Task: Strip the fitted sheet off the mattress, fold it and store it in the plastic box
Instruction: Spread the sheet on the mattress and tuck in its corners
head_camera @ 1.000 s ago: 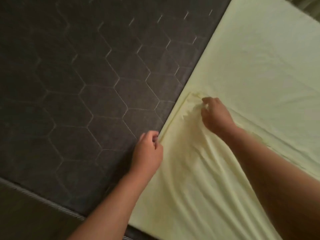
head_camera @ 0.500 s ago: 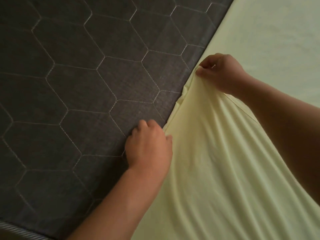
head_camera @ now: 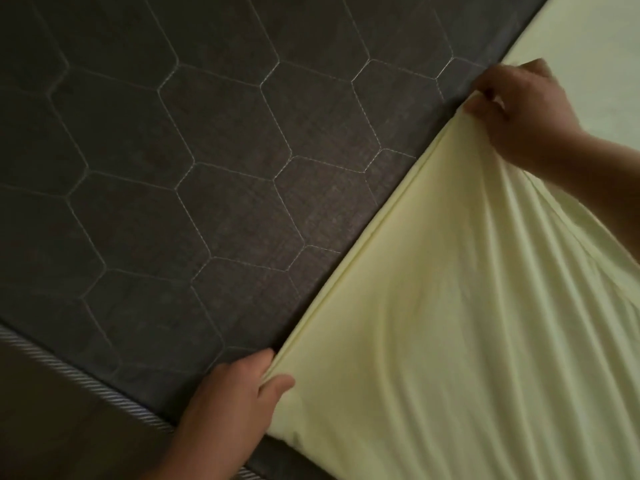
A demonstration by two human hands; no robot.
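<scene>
The pale yellow fitted sheet (head_camera: pixel 467 323) lies folded over itself on the right half of the dark grey mattress (head_camera: pixel 173 168), which has hexagon quilting. Its folded edge runs diagonally from lower middle to upper right. My left hand (head_camera: pixel 235 396) pinches that edge near the mattress's front border. My right hand (head_camera: pixel 519 105) grips the same edge farther up and lifts it a little, so the cloth hangs in soft folds between the two hands. The plastic box is not in view.
A striped piping seam (head_camera: pixel 86 379) marks the mattress's front edge at the lower left, with the dark mattress side below it. More flat yellow sheet (head_camera: pixel 595 46) fills the upper right corner.
My hands have moved apart along the sheet's edge: the right one up and to the right, the left one down toward the front border. The edge between them is now stretched straight.
</scene>
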